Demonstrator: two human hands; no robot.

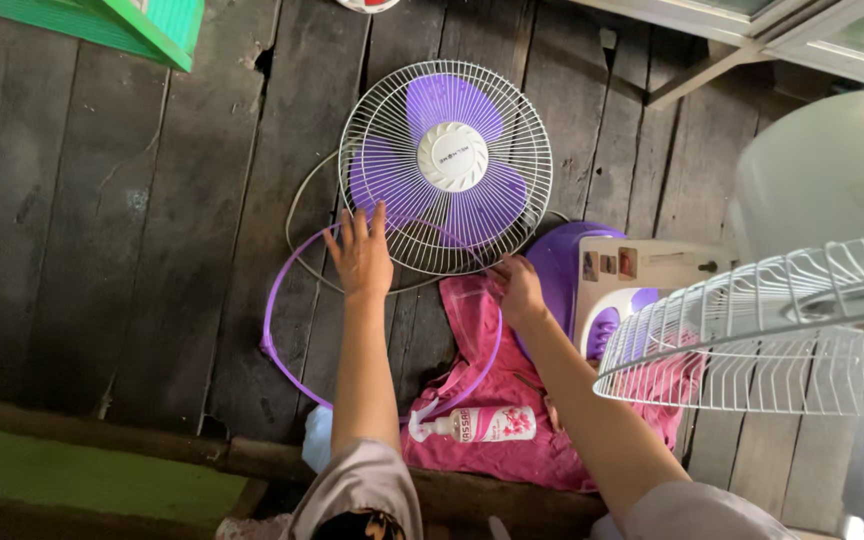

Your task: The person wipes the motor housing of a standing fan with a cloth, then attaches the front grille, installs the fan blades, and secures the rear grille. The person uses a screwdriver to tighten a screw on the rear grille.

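A white wire fan guard [512, 215] with purple blades [397, 175] under it lies flat on the dark plank floor. My left hand [360, 255] reaches to its lower left rim, fingers spread, over a thin purple ring [274, 300]. At the guard's lower right edge my right hand [519, 290] grips the same purple ring where it crosses a pink cloth [512, 385].
A fan body [642, 275], purple and white, lies to the right. Closer to me, the rear wire guard [752, 340] and motor housing [822, 170] fill the right side. A white pump bottle [477, 425] rests on the cloth. A green frame [142, 25] sits at top left.
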